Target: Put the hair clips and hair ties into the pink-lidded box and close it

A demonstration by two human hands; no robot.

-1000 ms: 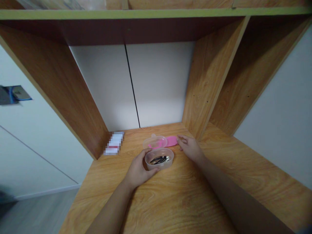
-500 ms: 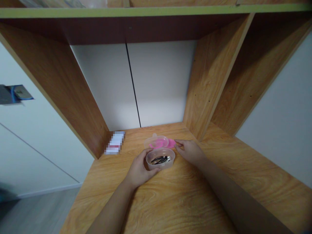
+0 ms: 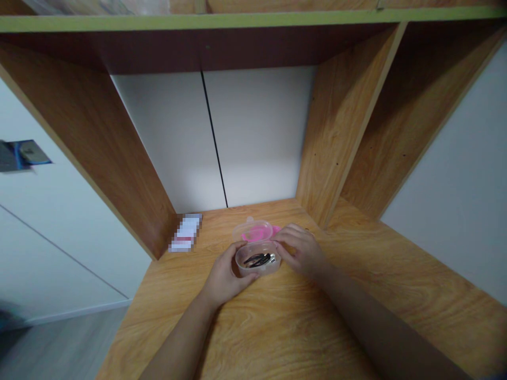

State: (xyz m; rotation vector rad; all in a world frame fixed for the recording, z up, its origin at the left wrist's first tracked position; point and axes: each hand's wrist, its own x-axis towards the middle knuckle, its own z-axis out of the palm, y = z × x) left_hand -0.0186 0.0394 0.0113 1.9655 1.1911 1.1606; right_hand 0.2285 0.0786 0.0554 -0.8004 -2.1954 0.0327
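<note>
A clear plastic tub [image 3: 257, 262] stands on the wooden desktop [image 3: 261, 327], with dark, shiny metal pieces [image 3: 257, 259] inside it. Too small to name exactly, they lie on its bottom. My left hand [image 3: 227, 273] cups the tub's left side, and my right hand [image 3: 299, 250] has its fingers against the right side. Just behind the tub lies a clear round lid [image 3: 253, 231] over a pink flat item [image 3: 259, 233]. My right hand partly hides the pink item's right end.
A white packet [image 3: 184, 233] with a red stripe, blurred out, lies at the back left of the desk. Wooden side panels and a dark overhead shelf [image 3: 206, 53] frame the desk. A pale wall stands behind it, and floor shows at lower left.
My right hand has moved left from the pink item onto the tub's right side. The tub and lid stay in about the same place.
</note>
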